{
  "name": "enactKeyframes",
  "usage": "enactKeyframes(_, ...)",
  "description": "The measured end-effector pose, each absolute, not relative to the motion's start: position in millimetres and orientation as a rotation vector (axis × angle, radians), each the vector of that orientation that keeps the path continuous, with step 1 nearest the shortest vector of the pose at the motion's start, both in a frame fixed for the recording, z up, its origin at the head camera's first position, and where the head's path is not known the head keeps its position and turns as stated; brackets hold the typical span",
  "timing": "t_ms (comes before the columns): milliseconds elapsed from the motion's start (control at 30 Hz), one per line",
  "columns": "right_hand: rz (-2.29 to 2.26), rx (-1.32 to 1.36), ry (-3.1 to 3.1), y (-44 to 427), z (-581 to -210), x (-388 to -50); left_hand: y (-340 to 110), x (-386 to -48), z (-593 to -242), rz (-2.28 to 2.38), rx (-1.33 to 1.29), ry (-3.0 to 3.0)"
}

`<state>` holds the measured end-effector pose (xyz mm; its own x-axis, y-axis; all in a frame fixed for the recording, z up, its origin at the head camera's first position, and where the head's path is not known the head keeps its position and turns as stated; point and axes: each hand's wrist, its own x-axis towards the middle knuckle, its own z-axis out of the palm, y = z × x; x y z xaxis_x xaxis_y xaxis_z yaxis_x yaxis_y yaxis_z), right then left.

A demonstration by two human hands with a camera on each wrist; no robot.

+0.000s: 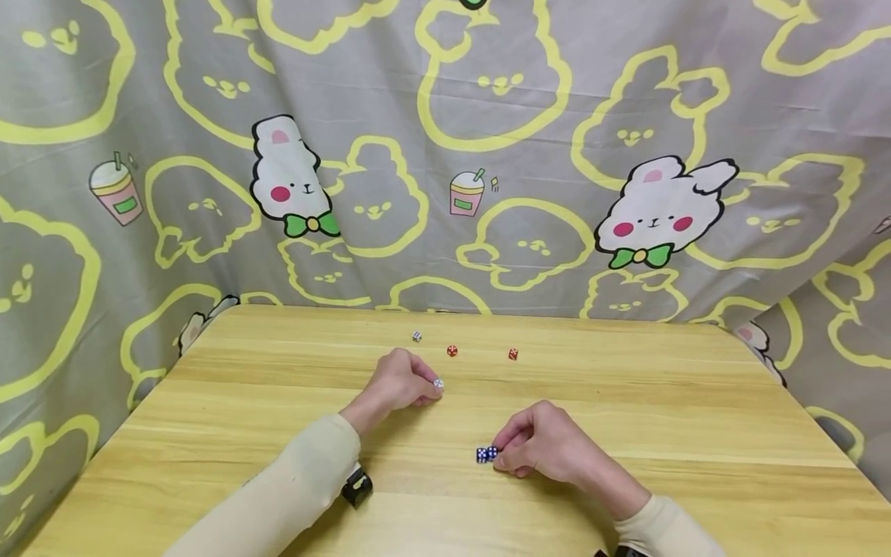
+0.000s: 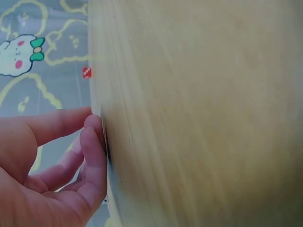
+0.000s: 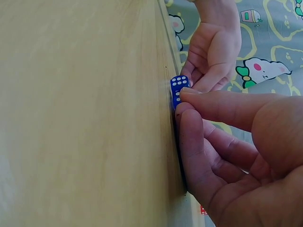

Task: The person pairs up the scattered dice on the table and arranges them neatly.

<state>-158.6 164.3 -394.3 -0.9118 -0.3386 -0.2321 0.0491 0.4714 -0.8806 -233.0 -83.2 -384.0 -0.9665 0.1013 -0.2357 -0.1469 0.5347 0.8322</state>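
Observation:
My left hand [image 1: 402, 381] pinches a white die [image 1: 438, 384] between thumb and fingers, low over the wooden table. In the left wrist view that die is hidden by the fingers. Nearer the front, my right hand [image 1: 546, 442] pinches a blue die [image 1: 493, 454]. Directly to its left, touching or almost touching it, sits another blue die [image 1: 482, 456]. The right wrist view shows the outer blue die [image 3: 179, 81] with six white pips, just beyond my right fingertips.
Toward the back of the table [image 1: 626, 387] lie another white die [image 1: 417, 336], a red die [image 1: 452, 350] and a second red die [image 1: 513, 353], spaced apart. A grey patterned curtain [image 1: 390, 255] hangs behind the table's far edge.

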Motion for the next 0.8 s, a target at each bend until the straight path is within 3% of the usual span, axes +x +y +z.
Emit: enactKeyframes(800, -1.417, -0.258, 2.361, 164, -394, -159, -70, -213, -382, 1.415, 0.104, 2.383)
